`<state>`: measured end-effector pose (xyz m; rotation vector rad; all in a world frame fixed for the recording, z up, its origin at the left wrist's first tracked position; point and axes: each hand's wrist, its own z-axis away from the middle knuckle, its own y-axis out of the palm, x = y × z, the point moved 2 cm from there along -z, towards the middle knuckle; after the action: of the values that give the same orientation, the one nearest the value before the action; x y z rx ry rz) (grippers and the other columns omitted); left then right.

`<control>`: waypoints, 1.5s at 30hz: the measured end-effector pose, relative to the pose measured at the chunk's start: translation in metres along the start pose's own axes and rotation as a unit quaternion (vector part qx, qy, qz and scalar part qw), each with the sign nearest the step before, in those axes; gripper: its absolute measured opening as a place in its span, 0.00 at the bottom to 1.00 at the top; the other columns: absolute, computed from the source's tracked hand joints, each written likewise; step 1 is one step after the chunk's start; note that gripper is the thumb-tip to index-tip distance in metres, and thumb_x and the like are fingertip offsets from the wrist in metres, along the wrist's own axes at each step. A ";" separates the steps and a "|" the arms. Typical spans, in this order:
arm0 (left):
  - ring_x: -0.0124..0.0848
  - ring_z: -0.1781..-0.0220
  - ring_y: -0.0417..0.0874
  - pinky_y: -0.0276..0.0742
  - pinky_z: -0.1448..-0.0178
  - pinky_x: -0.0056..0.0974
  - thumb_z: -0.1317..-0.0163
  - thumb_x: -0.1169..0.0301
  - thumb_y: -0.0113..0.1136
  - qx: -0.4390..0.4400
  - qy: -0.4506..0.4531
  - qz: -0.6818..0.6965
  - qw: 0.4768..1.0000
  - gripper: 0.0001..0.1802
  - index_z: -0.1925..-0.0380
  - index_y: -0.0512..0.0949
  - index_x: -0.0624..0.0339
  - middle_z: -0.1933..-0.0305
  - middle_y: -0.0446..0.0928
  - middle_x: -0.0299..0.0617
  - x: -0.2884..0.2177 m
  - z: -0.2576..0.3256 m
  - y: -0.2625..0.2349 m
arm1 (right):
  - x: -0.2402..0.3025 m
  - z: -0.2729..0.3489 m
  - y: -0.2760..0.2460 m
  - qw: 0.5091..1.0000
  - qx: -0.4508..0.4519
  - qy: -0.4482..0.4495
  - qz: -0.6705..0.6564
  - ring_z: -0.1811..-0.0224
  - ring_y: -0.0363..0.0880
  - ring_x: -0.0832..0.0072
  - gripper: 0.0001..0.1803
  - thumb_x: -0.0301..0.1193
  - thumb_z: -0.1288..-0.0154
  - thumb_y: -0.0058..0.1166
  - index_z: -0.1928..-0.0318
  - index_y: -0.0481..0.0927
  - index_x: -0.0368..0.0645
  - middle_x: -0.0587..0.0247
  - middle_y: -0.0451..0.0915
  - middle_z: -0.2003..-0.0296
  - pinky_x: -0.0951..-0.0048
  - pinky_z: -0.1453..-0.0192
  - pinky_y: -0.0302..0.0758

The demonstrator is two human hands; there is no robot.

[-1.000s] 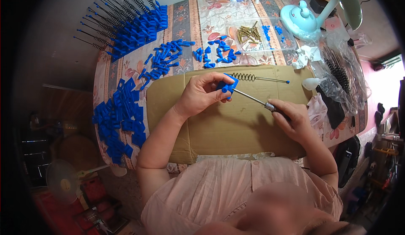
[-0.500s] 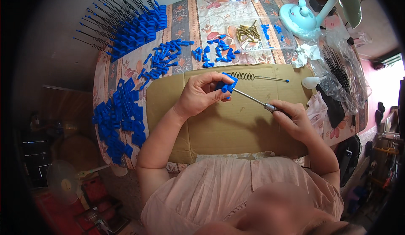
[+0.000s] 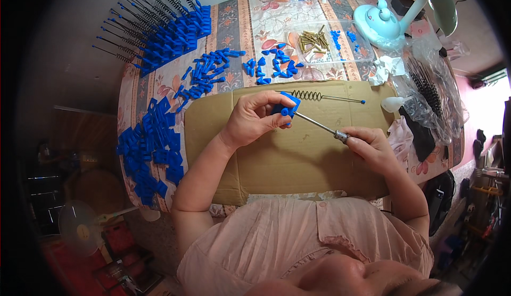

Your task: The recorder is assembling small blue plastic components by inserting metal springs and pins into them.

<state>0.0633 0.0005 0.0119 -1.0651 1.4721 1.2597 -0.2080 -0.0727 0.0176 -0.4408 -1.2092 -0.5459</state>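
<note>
Nearest to the body, the cardboard sheet (image 3: 298,171) lies along the near edge of the desk (image 3: 266,11), and the 2 hands are above it. The right hand (image 3: 372,148), over the right part of the sheet, has its grip closed around the handle of the screwdriver (image 3: 315,121). The long axis of this tool goes from the right hand obliquely to the left and toward the far edge, and its tip end meets the right side of the blue block (image 3: 289,103); how the tip sits there, I cannot tell. The block is over the far half of the sheet, in the narrow grip of the left hand (image 3: 249,119), between thumb and fingers, so the left hand is the nearer of the 2. Just beyond it, 1 black spring wire (image 3: 307,96) points toward the right edge of the desk; whether it is joined to the block is not clear. Along the left edge lies a pile of blue plates (image 3: 154,147). Farther, toward the far right corner, 1 clear tray (image 3: 363,52) contains brass-coloured pins (image 3: 314,43) at its left side and tiny blue pieces (image 3: 335,40) at its right. At the far left corner stand blue bases with springs (image 3: 173,38).
</note>
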 end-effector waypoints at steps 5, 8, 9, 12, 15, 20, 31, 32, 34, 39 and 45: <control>0.23 0.59 0.81 0.83 0.54 0.30 0.43 0.80 0.65 0.002 -0.009 0.003 1.000 0.16 0.54 0.78 0.64 0.53 0.79 0.39 0.000 0.000 0.000 | -0.001 0.000 -0.002 1.000 0.003 0.010 -0.010 0.74 0.67 0.91 0.15 0.30 0.32 0.51 0.50 0.80 0.34 0.77 0.74 0.76 0.84 0.72 0.65; 0.23 0.59 0.81 0.83 0.54 0.29 0.43 0.80 0.65 -0.003 -0.016 0.001 1.000 0.16 0.53 0.78 0.64 0.54 0.80 0.39 0.001 0.000 0.000 | -0.002 -0.001 -0.001 1.000 0.005 0.019 -0.021 0.76 0.66 0.92 0.16 0.31 0.32 0.52 0.50 0.80 0.34 0.77 0.73 0.78 0.85 0.74 0.63; 0.22 0.60 0.81 0.83 0.54 0.28 0.43 0.80 0.65 -0.004 -0.019 -0.001 1.000 0.16 0.53 0.78 0.64 0.54 0.80 0.38 0.002 0.001 0.000 | -0.002 -0.001 -0.001 0.999 0.003 0.026 -0.025 0.77 0.66 0.92 0.16 0.31 0.32 0.52 0.50 0.80 0.34 0.77 0.72 0.78 0.85 0.75 0.63; 0.22 0.60 0.81 0.83 0.55 0.28 0.43 0.80 0.65 -0.008 -0.027 -0.006 1.000 0.16 0.53 0.78 0.64 0.55 0.80 0.38 0.002 0.001 0.000 | -0.002 -0.002 -0.001 0.999 0.007 0.027 -0.038 0.79 0.66 0.91 0.16 0.31 0.32 0.52 0.51 0.80 0.33 0.76 0.72 0.79 0.85 0.76 0.62; 0.21 0.61 0.81 0.82 0.55 0.27 0.43 0.80 0.65 -0.011 -0.027 -0.013 0.999 0.16 0.53 0.78 0.64 0.56 0.80 0.37 0.002 0.000 0.001 | -0.002 -0.003 -0.001 0.998 0.007 0.038 -0.052 0.79 0.66 0.91 0.16 0.31 0.32 0.52 0.51 0.80 0.33 0.77 0.72 0.80 0.85 0.77 0.61; 0.21 0.61 0.81 0.82 0.56 0.27 0.43 0.80 0.65 -0.010 -0.017 -0.023 1.000 0.16 0.53 0.78 0.64 0.58 0.80 0.36 0.002 0.000 0.000 | -0.004 -0.004 -0.003 0.997 0.017 0.042 -0.057 0.80 0.65 0.91 0.16 0.31 0.32 0.52 0.51 0.80 0.33 0.77 0.71 0.80 0.85 0.77 0.60; 0.30 0.61 0.83 0.81 0.57 0.33 0.36 0.78 0.59 -0.066 0.002 -0.011 0.998 0.14 0.50 0.75 0.63 0.59 0.78 0.40 0.007 -0.006 -0.008 | 0.003 -0.005 -0.003 0.989 -0.065 -0.101 0.090 0.72 0.69 0.88 0.12 0.27 0.34 0.53 0.53 0.79 0.33 0.74 0.75 0.74 0.82 0.68 0.67; 0.30 0.61 0.83 0.81 0.57 0.33 0.36 0.78 0.59 -0.067 0.004 -0.014 0.998 0.14 0.50 0.75 0.63 0.59 0.78 0.40 0.006 -0.006 -0.008 | 0.003 -0.003 -0.005 0.986 -0.079 -0.116 0.094 0.71 0.69 0.88 0.12 0.26 0.35 0.53 0.53 0.79 0.34 0.73 0.75 0.73 0.82 0.67 0.67; 0.30 0.61 0.83 0.81 0.56 0.33 0.36 0.79 0.57 -0.071 0.018 -0.004 0.997 0.15 0.49 0.74 0.63 0.58 0.77 0.41 0.005 -0.007 -0.006 | 0.004 -0.002 -0.007 0.981 -0.094 -0.135 0.098 0.70 0.69 0.88 0.12 0.25 0.35 0.52 0.53 0.80 0.34 0.72 0.76 0.73 0.81 0.66 0.68; 0.34 0.59 0.84 0.84 0.55 0.35 0.35 0.79 0.56 -0.092 0.031 0.004 0.995 0.14 0.49 0.73 0.64 0.54 0.77 0.44 0.004 -0.007 -0.002 | -0.001 -0.001 -0.008 0.984 -0.103 -0.127 0.065 0.69 0.70 0.87 0.12 0.24 0.36 0.52 0.52 0.80 0.35 0.72 0.76 0.71 0.81 0.64 0.68; 0.37 0.58 0.86 0.86 0.57 0.36 0.36 0.79 0.58 -0.108 0.045 0.012 0.993 0.13 0.51 0.74 0.64 0.56 0.79 0.45 0.005 -0.006 -0.007 | -0.004 -0.002 -0.009 0.982 -0.120 -0.129 0.059 0.69 0.69 0.88 0.12 0.24 0.35 0.52 0.52 0.79 0.35 0.73 0.76 0.71 0.82 0.64 0.67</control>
<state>0.0687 -0.0066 0.0056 -1.2642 1.4419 1.4297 -0.2127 -0.0802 0.0137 -0.8040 -1.3603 -0.5449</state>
